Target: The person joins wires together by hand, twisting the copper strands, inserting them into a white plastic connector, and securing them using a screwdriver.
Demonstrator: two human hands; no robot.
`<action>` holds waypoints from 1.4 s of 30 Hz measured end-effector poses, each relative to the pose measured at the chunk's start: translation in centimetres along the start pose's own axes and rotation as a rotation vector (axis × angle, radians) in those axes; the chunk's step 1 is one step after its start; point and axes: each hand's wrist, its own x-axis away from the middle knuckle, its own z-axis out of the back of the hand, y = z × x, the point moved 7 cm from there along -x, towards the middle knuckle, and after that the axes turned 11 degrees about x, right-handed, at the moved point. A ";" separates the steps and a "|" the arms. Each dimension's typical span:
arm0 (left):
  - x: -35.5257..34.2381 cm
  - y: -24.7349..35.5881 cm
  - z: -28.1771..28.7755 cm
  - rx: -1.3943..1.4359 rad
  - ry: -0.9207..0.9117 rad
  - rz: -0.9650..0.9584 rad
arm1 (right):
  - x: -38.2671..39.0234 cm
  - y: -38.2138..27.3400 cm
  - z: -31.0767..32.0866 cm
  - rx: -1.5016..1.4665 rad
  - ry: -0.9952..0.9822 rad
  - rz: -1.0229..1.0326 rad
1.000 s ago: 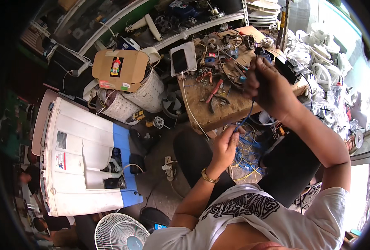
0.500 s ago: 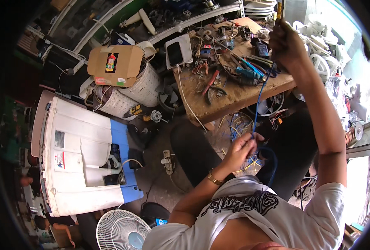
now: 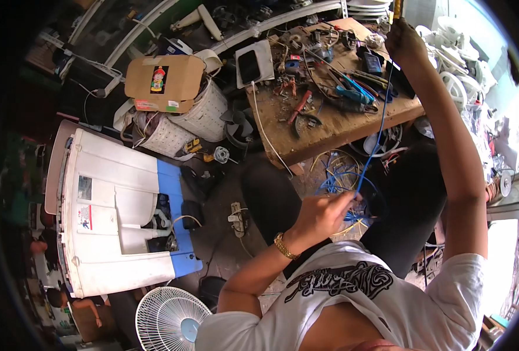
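Blue wire: a strand stretched between the person's two hands, slanting up in front of the tabletop's near right corner.
Left hand: the left hand is closed, fingertips pinching the lower end of the strand, above the lap.
Right hand: the right hand is raised high, curled into a fist around the upper end, past the tabletop's right side.
Tabletop: a worn brown wooden tabletop, crowded with tools and scraps; I make out red-handled pliers, blue-handled tools and, at the left corner, a black flat slab on a white panel.
Floor: tangled blue and yellow wires below the tabletop's front edge; a pale power strip lies nearer the person's left.
Left of the room: an open cardboard box on white perforated baskets; in front, a large white and blue appliance, then a white fan.
Right of the room: white plastic parts heaped beside bright daylight.
Far lower left: another person, dim and partly hidden.
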 end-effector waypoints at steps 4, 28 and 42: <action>4.5 -7.4 2.1 0.002 0.072 0.324 | 7.6 3.4 -10.1 0.044 -0.106 -0.148; 9.0 -12.3 7.7 0.890 0.241 0.524 | 4.4 7.1 -19.9 0.113 0.056 -0.205; 3.5 -8.2 6.8 1.736 0.476 0.611 | 23.3 7.3 -24.0 1.142 -1.254 0.473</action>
